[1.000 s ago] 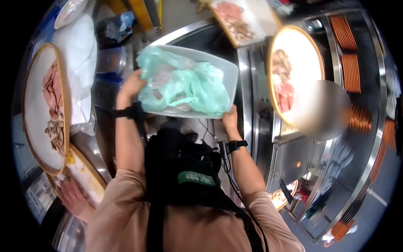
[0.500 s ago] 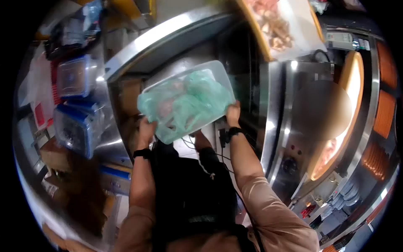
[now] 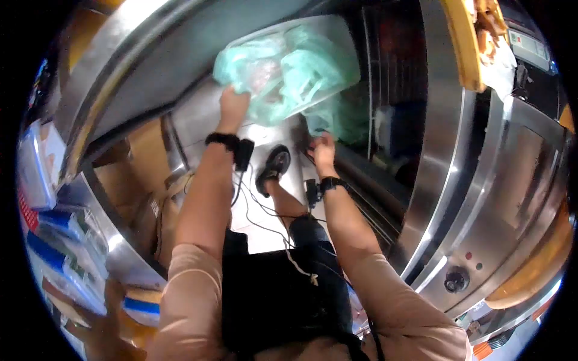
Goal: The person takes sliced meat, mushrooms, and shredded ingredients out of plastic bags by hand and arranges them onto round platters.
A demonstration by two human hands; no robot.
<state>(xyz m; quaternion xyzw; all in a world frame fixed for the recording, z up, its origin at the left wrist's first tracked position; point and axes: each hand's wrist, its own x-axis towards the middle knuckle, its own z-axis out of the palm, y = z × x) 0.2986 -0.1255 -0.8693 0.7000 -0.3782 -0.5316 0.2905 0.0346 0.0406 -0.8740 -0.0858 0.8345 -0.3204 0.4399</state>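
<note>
A whitish plastic tub (image 3: 346,45) holds green translucent bags (image 3: 307,72) with something pinkish inside, blurred by motion. My left hand (image 3: 233,108) is closed on the tub's near left edge, beside the bag. Below the tub's right part is my right hand (image 3: 322,150), apart from the tub, its fingers curled near more green plastic (image 3: 325,120). Whether those fingers hold anything is too blurred to tell. The tub is in front of an opened steel cabinet with a dark interior.
The cabinet door (image 3: 144,78) spans the upper left. Cardboard boxes (image 3: 144,150) and blue-lidded containers (image 3: 72,253) lie left. A steel counter with a black knob (image 3: 456,280) is right, below a wood-edged tray (image 3: 463,45). Cables (image 3: 265,210) hang over my foot (image 3: 276,165).
The tub has moved forward, towards the cabinet. My right hand has come off its edge, while my left hand stays on it. The view has shifted closer to the cabinet.
</note>
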